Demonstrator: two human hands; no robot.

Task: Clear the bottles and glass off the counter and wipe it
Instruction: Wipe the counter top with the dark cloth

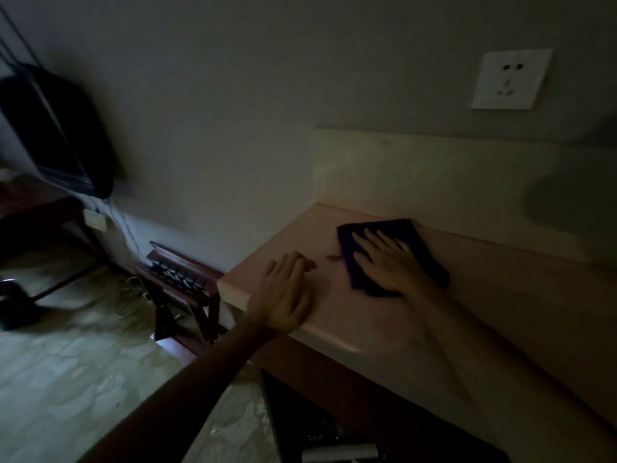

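Honestly, wiping with right hand (389,262) flat on cloth (390,255), left hand (283,295) spread on surface (334,315); could miss that spot (332,259) in the dimness.

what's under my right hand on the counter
A dark blue cloth lies flat under your right hand, fingers spread, pressing it onto the counter. The counter surface beneath the cloth is covered, so I cannot see it.

Dark blue cloth (394,252), pale pink counter (350,315), white socket (510,80), grey wall (267,95).
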